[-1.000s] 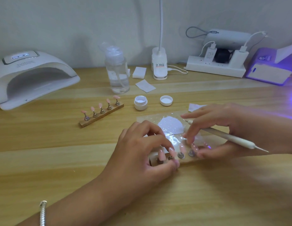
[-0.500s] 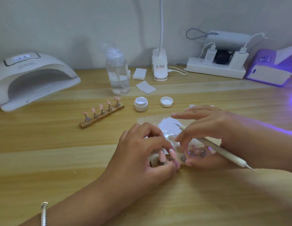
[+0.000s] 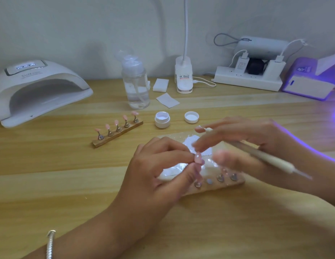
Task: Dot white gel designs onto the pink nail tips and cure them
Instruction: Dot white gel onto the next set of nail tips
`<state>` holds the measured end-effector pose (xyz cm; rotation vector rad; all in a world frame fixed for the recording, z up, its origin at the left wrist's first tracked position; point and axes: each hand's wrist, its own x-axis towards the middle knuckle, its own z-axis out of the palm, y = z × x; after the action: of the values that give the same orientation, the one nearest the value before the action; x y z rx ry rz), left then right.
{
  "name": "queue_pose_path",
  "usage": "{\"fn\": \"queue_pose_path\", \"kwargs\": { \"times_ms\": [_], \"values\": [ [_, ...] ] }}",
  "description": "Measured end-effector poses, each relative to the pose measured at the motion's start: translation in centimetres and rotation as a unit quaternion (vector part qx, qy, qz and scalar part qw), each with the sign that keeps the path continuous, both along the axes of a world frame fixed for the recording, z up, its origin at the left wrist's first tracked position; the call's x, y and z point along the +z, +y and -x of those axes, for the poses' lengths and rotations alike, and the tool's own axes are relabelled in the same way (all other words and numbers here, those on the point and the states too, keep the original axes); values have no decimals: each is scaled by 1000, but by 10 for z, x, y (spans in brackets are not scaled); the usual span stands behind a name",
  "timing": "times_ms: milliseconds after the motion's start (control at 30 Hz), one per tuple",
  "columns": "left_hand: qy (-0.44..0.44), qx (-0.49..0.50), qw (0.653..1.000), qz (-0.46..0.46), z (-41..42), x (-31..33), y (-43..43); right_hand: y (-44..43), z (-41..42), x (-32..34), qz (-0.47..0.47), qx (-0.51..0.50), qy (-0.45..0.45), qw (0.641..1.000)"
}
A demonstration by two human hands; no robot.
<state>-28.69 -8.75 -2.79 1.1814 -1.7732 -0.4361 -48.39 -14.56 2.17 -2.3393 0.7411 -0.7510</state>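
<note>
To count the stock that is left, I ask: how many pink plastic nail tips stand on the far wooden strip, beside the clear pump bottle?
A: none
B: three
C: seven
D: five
D: five pink plastic nail tips stand in one row, each on one of the small metal holders, along the far wooden strip.

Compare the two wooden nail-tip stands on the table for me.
The far stand carries pink tips on all five pegs; the near stand shows one flat disc with no peg on it. The far stand lies untouched, slanted beside the gel jar; the near stand sits partly under the left hand, which pinches a pink tip above it, and the right hand, which holds the dotting pen. Both are wooden strips with metal pegs.
</note>
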Motion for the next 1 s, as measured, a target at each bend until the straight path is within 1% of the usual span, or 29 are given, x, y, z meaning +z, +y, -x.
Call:
{"fn": "queue_pose_path", "kwargs": {
  "times_ms": [100,200,233,300,367,433,500,733,1000],
  "values": [
    [76,13,996,-48,-4,0,-3,-16,7,-13,-40,-84,-52,994],
    [100,31,993,-62,-6,0,-5,-30,9,-28,-71,-161,-99,979],
    [105,35,992,-63,-6,0,-6,-32,8,-31,-96,-178,-112,973],
    [110,42,991,-67,-7,-1,-6,-32,9,-37,-113,-197,-116,967],
    [123,51,987,-89,-7,-5,-7,-31,10,-41,-104,-202,-108,968],
    [135,56,980,-134,-8,-9,-9,-29,8,-43,-132,-183,-129,966],
    [124,59,978,-160,-9,-12,-10,-27,5,-44,-157,-162,-149,963],
    [101,61,980,-157,-9,-12,-11,-28,4,-46,-146,-169,-158,962],
    [98,64,980,-161,-9,-14,-12,-28,4,-46,-127,-174,-159,963]
  ]
}}
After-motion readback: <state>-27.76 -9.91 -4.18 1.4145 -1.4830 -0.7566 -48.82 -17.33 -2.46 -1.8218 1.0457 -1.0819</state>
